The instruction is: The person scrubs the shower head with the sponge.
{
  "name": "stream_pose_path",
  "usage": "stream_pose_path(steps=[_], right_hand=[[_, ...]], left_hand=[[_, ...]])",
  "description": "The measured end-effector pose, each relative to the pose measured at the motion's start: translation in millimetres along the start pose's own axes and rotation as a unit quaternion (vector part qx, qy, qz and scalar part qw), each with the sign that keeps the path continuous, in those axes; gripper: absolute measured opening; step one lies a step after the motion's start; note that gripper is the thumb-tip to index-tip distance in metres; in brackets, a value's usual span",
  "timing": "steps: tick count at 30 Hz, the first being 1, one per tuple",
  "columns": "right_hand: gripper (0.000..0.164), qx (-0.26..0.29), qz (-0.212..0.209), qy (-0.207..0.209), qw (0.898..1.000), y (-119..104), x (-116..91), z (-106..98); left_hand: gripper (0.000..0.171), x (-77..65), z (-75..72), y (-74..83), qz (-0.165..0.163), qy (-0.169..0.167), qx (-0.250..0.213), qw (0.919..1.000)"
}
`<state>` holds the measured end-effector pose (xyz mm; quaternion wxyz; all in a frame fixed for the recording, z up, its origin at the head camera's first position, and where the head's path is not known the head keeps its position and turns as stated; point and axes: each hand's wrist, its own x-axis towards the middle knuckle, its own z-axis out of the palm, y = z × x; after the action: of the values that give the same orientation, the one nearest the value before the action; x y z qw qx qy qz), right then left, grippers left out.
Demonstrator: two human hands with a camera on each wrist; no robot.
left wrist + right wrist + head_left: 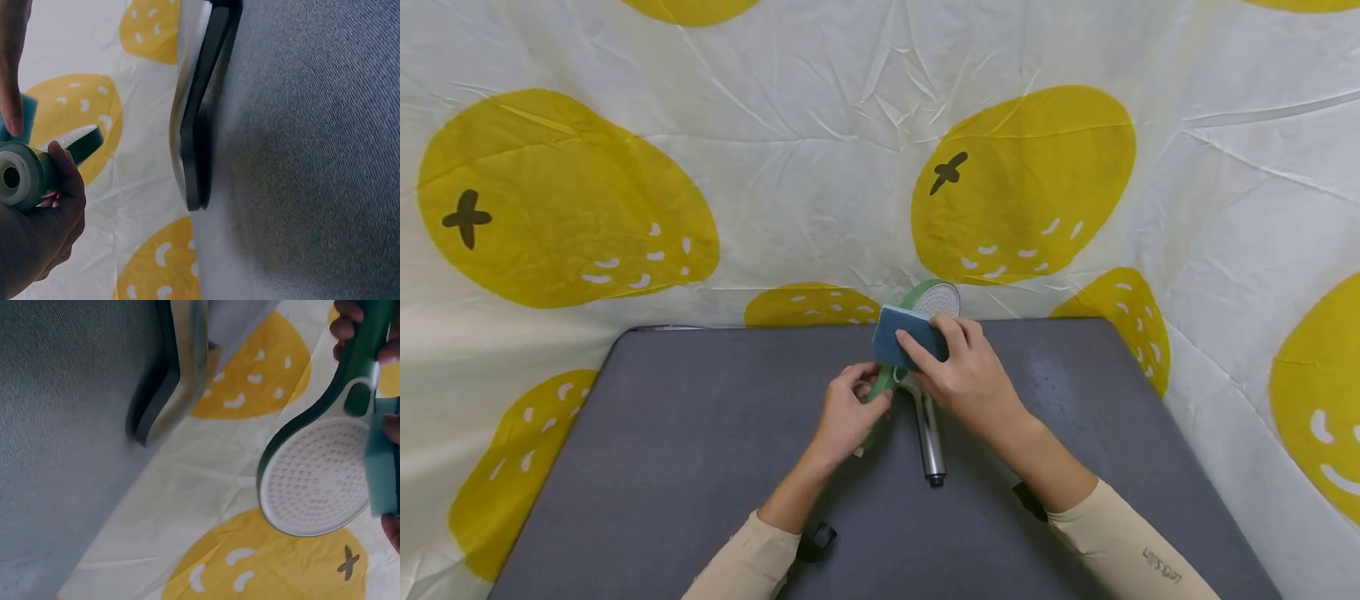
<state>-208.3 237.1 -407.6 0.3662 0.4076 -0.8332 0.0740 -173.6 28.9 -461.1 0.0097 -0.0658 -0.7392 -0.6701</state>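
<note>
My left hand [846,412] grips the handle of a green shower head [882,383]. Its round white spray face [319,478] with rows of nozzles is tilted up beyond the hands. In my right hand [966,375] is a blue sponge [895,333], pinched between thumb and fingers and held at the side of the spray face. The ringed handle end [11,177] points toward the left wrist camera. A second shower head, silver [931,442], lies on the table below the hands, its upper part hidden by the right hand and the sponge.
The dark grey table [700,467] reaches back to a white curtain [805,192] with large yellow fruit prints. Pale wet-looking marks [1048,383] dot the table to the right. Black wrist mounts [816,542] sit under both forearms.
</note>
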Motion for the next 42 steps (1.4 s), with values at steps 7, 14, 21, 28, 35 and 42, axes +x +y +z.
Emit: stream_pose_path(steps=[7,14,21,28,35,42], right_hand=[[0.064,-0.016,-0.006,-0.066,0.998,-17,-6,-3],[0.068,0.094,0.063,-0.082,0.990,-15,-15,-11],[0.079,0.122,0.074,-0.044,0.989,2,-19,-17],[0.082,0.157,0.100,-0.035,0.982,16,-25,-20],[0.070,0.219,0.121,-0.018,0.968,30,-36,-23],[0.068,0.224,0.141,-0.023,0.964,44,-47,-28]], left_hand=[[0.032,-1.4,-2.7,-3.7,-0.002,0.020,0.022,0.9995],[0.039,-1.4,-4.0,1.4,0.001,0.018,0.016,0.9997],[0.049,1.6,-4.0,6.2,-0.014,0.027,-0.009,0.9995],[0.043,3.3,-5.0,5.4,-0.012,0.029,-0.030,0.9990],[0.042,2.5,-8.3,7.0,-0.002,-0.002,-0.082,0.9967],[0.037,5.3,-14.9,7.6,-0.002,-0.026,-0.145,0.9890]])
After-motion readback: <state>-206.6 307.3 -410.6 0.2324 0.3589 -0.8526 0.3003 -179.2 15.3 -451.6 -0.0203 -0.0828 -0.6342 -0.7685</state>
